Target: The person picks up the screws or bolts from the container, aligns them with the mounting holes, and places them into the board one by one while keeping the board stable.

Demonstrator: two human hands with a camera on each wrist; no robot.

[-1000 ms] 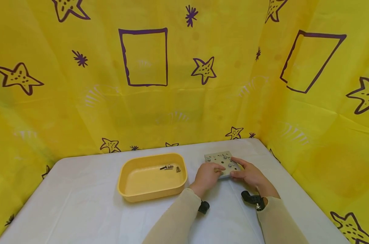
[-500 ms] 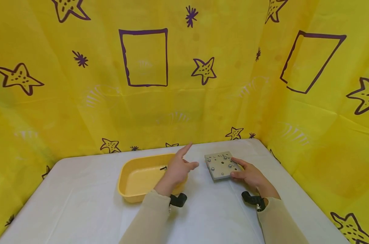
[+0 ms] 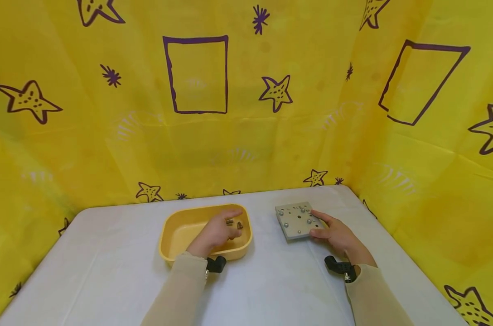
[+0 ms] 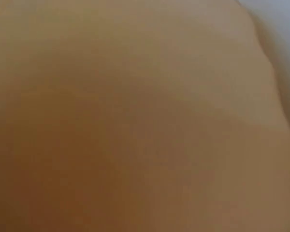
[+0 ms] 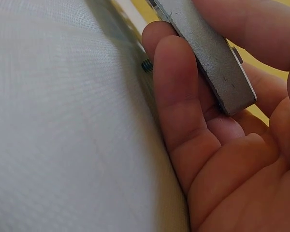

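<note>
My right hand [image 3: 339, 234] grips the near right edge of a square grey metal plate [image 3: 292, 222] with holes and several screw heads on its face. In the right wrist view, fingers curl beneath the plate [image 5: 217, 63] while the thumb side lies over it, and a dark threaded screw end [image 5: 146, 65] sticks out below. My left hand [image 3: 215, 233] reaches into a yellow tray [image 3: 176, 235], index finger and thumb spread around several small screws [image 3: 239, 225]. Skin blurs nearly the whole left wrist view, hiding the fingertips there.
A white cloth covers the table [image 3: 267, 280]. Yellow patterned curtains [image 3: 197, 149] rise behind it and along both sides. Black wrist mounts [image 3: 217, 264] sit on both forearms.
My left hand has left the plate, passed over the tray's right side and come down inside it. The right hand stays on the plate. The head view has shifted slightly.
</note>
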